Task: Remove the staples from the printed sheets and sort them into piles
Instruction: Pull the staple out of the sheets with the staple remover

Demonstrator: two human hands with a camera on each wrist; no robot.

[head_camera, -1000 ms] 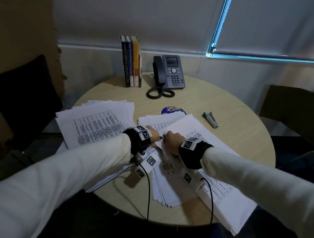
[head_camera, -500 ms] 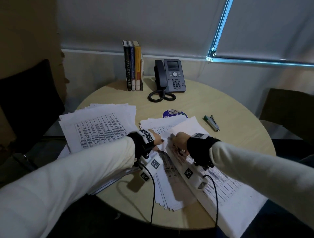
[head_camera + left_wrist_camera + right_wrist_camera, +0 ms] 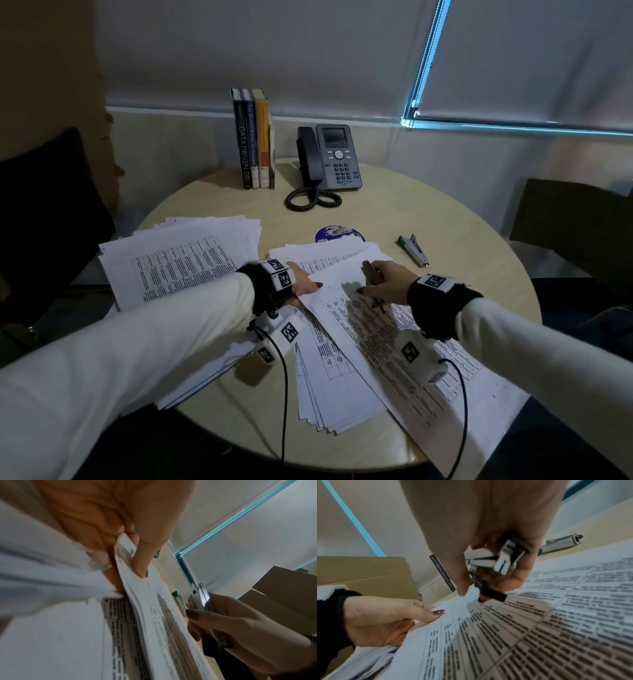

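Note:
On the round table (image 3: 462, 291) a stapled set of printed sheets (image 3: 394, 342) lies slanted over a fanned middle pile (image 3: 329, 387). My left hand (image 3: 308, 286) pinches the set's upper left corner, thumb (image 3: 144, 561) on top and fingers underneath. My right hand (image 3: 368, 281) hovers just above that corner and grips a metal staple remover (image 3: 496, 563) with black handles, also visible in the left wrist view (image 3: 201, 599). I cannot make out a staple in the corner. A bigger pile of printed sheets (image 3: 178, 260) lies on the left.
A green and metal stapler (image 3: 412, 250) lies right of the papers. A round blue disc (image 3: 339, 233) peeks out behind them. A desk phone (image 3: 329, 161) and upright books (image 3: 255, 140) stand at the back. Chairs flank the table, left (image 3: 44, 212) and right (image 3: 575, 222).
My right hand has lifted off the sheet corner and drawn back to the right with the staple remover. The left hand keeps its pinch on the corner.

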